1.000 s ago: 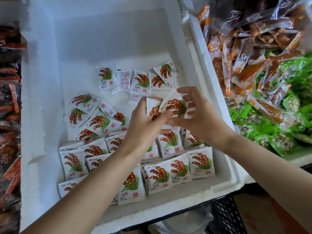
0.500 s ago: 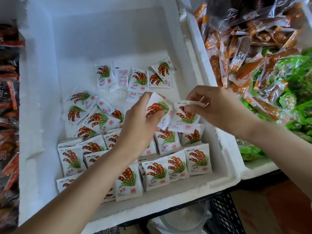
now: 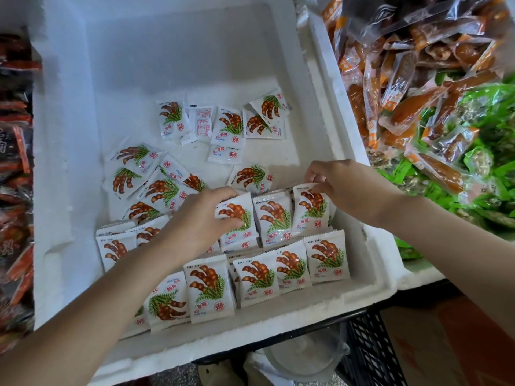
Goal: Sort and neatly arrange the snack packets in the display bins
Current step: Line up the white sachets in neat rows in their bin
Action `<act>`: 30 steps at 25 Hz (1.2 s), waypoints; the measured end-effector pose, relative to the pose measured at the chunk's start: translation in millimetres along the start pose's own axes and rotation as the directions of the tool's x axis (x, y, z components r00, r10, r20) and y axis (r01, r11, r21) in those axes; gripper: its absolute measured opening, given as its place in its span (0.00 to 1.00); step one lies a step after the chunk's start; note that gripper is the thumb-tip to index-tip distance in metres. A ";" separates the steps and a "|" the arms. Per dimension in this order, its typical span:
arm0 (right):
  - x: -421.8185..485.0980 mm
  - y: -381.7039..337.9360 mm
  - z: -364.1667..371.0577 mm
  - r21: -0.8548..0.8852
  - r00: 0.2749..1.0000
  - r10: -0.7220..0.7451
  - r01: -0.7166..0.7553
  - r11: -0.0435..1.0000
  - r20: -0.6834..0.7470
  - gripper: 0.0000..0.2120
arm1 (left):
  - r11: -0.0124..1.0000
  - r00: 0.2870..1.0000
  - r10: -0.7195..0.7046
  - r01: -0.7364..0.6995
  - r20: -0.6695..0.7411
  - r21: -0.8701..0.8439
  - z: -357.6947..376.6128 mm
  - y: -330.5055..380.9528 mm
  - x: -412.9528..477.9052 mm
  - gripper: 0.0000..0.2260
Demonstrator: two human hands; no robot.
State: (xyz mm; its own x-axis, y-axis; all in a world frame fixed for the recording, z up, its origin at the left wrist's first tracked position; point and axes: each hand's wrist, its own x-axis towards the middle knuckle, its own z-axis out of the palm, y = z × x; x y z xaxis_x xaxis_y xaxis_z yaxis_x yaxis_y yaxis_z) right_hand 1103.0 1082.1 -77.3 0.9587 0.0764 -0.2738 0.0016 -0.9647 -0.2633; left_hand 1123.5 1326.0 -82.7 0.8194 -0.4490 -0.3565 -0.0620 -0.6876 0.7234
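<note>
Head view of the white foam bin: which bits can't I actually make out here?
All in the head view:
- Gripped packet: left side under the left hand.
- Front-left tamarind packets: partly under that forearm.
- Pinched packet: top edge behind the right hand.
- Face-down packet: print too small to read.
- Red packets: blurred, cut by the left edge.
- Black crate: dark, contents unseen.

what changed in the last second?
Both hands dropped from mid-air to the second row. Left hand grips the left packet, standing it in line; right hand pinches the right packet by its top at the row's end. Front row and loose packets behind unchanged.
</note>
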 end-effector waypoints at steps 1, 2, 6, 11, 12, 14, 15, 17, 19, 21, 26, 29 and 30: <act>1.1 -0.2 0.4 -0.009 1.000 -0.015 0.015 1.000 -0.014 0.12 | 1.000 1.000 0.013 -0.013 0.006 0.026 1.0 -0.7 0.0 0.13; 2.4 -0.1 0.8 -0.014 0.999 -0.025 0.025 1.000 -0.021 0.14 | 0.999 1.000 0.020 -0.021 0.008 0.045 2.6 -1.2 0.5 0.14; 4.5 -1.2 4.8 -0.039 0.997 -0.067 0.065 0.997 -0.029 0.16 | 0.991 1.000 0.026 -0.028 0.016 0.131 9.0 -7.0 3.3 0.11; 1.0 -2.1 9.1 -0.037 0.996 -0.085 0.084 0.996 -0.040 0.16 | 0.961 0.995 0.093 -0.082 -0.030 0.263 10.9 -11.0 4.7 0.18; 0.4 -2.4 9.3 -0.052 0.995 -0.094 0.092 0.994 -0.037 0.15 | 0.951 0.993 0.115 -0.099 -0.038 0.291 11.0 -10.9 5.2 0.19; -1.4 -3.0 8.7 -0.077 0.994 -0.110 0.108 0.991 -0.022 0.14 | 0.936 0.986 0.157 -0.132 -0.052 0.327 11.0 -10.3 5.2 0.20; -2.2 -3.6 7.3 -0.081 0.993 -0.117 0.115 0.990 -0.014 0.13 | 0.933 0.983 0.173 -0.145 -0.058 0.329 10.3 -9.9 4.5 0.19; -0.5 -6.0 2.6 -0.060 0.992 -0.126 0.125 0.990 -0.027 0.13 | 0.934 0.976 0.201 -0.166 -0.080 0.318 5.4 -10.0 4.2 0.18; 7.6 -12.3 -1.8 0.018 0.990 -0.121 0.122 0.992 -0.074 0.13 | 0.940 0.970 0.213 -0.172 -0.113 0.295 -3.8 -12.1 10.6 0.17; 21.1 -23.3 -2.6 0.091 0.986 -0.107 0.120 0.989 -0.129 0.16 | 0.949 0.963 0.216 -0.167 -0.163 0.268 -14.3 -16.3 25.7 0.18; 84.2 -42.6 7.2 0.123 0.979 -0.042 0.068 0.990 -0.200 0.27 | 0.945 0.939 0.229 -0.151 -0.255 0.291 -38.1 -21.0 87.5 0.22; 125.1 -36.4 12.5 0.172 0.981 0.064 -0.032 0.985 -0.181 0.29 | 0.905 0.946 0.221 -0.109 -0.238 0.410 -44.2 -17.3 122.7 0.25; 133.5 -33.8 13.5 0.174 0.981 0.087 -0.057 0.983 -0.173 0.30 | 0.880 0.954 0.210 -0.089 -0.213 0.467 -45.0 -15.9 131.9 0.27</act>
State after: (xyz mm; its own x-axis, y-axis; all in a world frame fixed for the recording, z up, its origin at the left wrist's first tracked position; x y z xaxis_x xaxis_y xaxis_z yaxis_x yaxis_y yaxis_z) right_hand 1227.1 1128.4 -117.5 0.9899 -0.0527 -0.1319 -0.1022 -0.9090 -0.4041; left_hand 1258.2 1303.4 -114.6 0.8904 -0.4510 -0.0620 -0.3938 -0.8314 0.3921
